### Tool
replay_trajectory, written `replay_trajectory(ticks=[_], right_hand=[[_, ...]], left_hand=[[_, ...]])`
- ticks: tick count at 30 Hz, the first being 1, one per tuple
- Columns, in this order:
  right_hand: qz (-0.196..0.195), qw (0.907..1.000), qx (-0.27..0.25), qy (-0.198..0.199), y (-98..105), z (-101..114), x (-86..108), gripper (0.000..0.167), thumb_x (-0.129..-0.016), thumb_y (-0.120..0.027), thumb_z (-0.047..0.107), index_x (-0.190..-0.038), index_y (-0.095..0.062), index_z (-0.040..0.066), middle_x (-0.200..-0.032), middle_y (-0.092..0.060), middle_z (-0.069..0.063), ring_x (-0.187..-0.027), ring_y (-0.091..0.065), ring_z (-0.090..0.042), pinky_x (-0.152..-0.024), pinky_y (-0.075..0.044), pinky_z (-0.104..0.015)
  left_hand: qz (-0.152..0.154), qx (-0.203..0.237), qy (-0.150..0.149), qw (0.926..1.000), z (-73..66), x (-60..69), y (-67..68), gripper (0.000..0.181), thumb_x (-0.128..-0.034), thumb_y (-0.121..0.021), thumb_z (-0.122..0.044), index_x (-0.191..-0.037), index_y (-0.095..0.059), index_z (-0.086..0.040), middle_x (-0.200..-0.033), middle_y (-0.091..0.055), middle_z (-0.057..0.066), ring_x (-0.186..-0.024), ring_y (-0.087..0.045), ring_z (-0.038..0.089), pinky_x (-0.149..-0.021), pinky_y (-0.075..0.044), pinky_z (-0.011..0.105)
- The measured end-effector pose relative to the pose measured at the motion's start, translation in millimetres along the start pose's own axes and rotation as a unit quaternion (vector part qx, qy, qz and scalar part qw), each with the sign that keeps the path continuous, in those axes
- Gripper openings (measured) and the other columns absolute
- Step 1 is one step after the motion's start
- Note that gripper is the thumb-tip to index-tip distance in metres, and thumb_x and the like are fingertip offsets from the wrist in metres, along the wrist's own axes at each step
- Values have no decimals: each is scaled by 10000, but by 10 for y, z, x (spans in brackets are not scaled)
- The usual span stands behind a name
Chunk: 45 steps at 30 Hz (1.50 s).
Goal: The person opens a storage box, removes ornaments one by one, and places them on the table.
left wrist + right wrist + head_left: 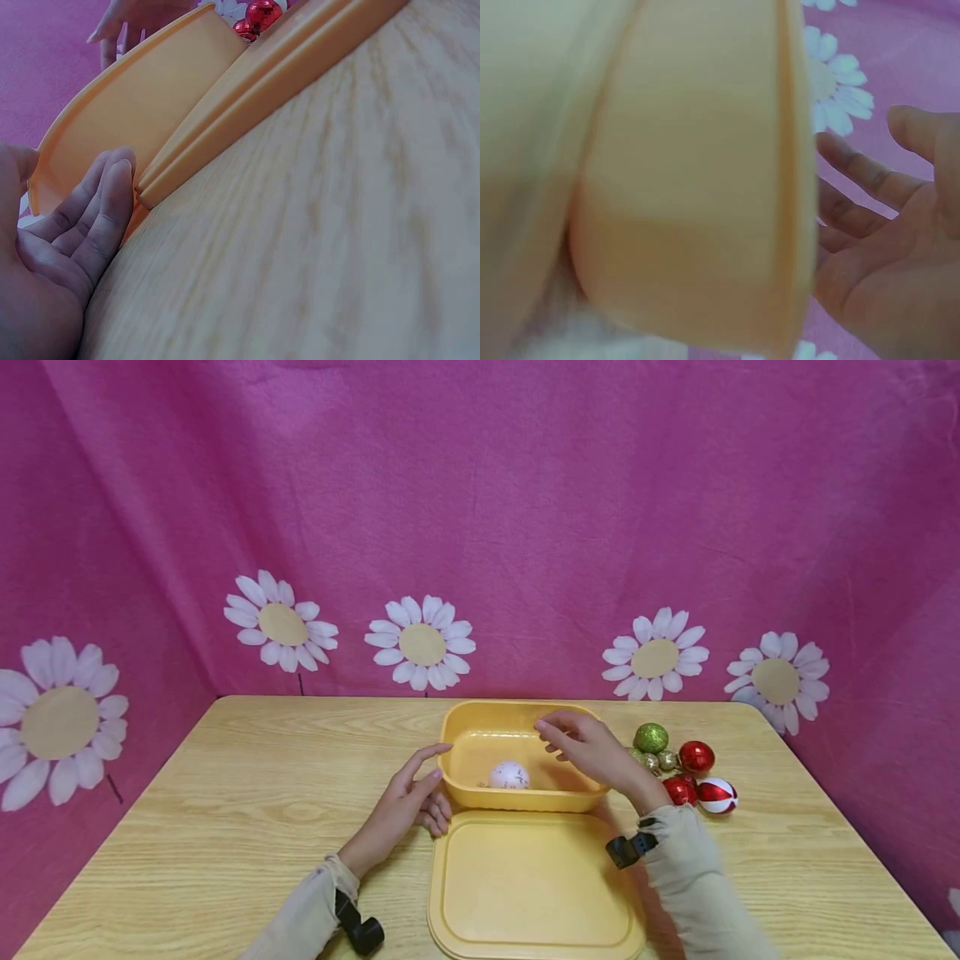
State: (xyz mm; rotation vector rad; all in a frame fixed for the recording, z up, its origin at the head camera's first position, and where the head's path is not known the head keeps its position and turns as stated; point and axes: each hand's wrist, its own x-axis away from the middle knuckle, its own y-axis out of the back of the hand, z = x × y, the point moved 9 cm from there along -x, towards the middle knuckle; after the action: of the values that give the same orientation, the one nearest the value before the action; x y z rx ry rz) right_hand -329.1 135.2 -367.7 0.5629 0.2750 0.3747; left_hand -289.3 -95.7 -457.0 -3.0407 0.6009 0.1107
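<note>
A yellow plastic box point(491, 800) stands uncovered with a white speckled ball point(509, 775) inside. In front of it lies the matching yellow lid point(536, 885), flat on the table. My left hand point(401, 810) is at the box's left side, a finger at the rim and the lower fingers beside the lid's back corner; the left wrist view shows these fingers point(101, 202) fairly straight. Over the right part of the box is my right hand point(592, 750), fingers loosely bent with nothing between them. In the right wrist view that hand point(892, 232) appears beyond the box's rim.
Right of the box is a cluster of ornaments: a green glitter ball point(652, 737), a red ball point(697, 757), a red-and-white striped ball point(717, 796) and several small gold ones. A pink flowered cloth point(525, 527) hangs behind the wooden table point(285, 777).
</note>
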Motion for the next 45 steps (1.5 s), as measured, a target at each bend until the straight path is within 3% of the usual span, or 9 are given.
replay_trajectory(ticks=[4, 10, 16, 34, 45], right_hand=[[142, 9994, 283, 143, -155, 14, -22, 364, -1053, -517, 264, -1189, -644, -49, -1076, -673, -214, -949, -671, -346, -811, -576, -433], [459, 9963, 700, 178, -383, -6, -41, 374, -1045, -527, 323, -1215, -664, 19, -1157, -689, -123, -985, -675, -248, -875, -549, -388], [818, 9944, 659, 139, -520, -18, -32, 282, -1028, -567, 303, -1183, -685, 99, -1114, -697, -80, -909, -672, -166, -778, -560, -320], [1020, 9929, 594, 115, -570, -50, 3, 311, -983, -637, 331, -1206, -662, 115, -1066, -700, -53, -905, -658, -168, -794, -540, -347], [879, 9947, 518, 130, -542, -44, 0, 319, -975, -653, 302, -1211, -661, 88, -1037, -706, -70, -867, -666, -169, -756, -549, -324]], left_hand=[[-6, -1, 11, 10000, 4, -2, 7, 423, -1078, -440, -326, -1496, -378, -315, -777, -650, 164, -599, -643, 210, -561, -586, 332], [-9, 12, 40, 10000, 6, 1, 1, 433, -1077, -444, -328, -1503, -369, -312, -777, -651, 166, -601, -643, 213, -562, -587, 335], [-27, -19, 45, 10000, -7, 4, -4, 431, -1077, -441, -336, -1502, -369, -317, -769, -652, 156, -602, -645, 207, -558, -585, 332], [-29, -30, 31, 10000, -3, -1, -12, 424, -1078, -441, -331, -1496, -375, -322, -770, -654, 173, -596, -645, 203, -556, -587, 337], [-35, 4, 67, 10000, -3, 3, -11, 421, -1077, -444, -325, -1493, -377, -325, -767, -652, 159, -600, -642, 208, -554, -583, 328]])
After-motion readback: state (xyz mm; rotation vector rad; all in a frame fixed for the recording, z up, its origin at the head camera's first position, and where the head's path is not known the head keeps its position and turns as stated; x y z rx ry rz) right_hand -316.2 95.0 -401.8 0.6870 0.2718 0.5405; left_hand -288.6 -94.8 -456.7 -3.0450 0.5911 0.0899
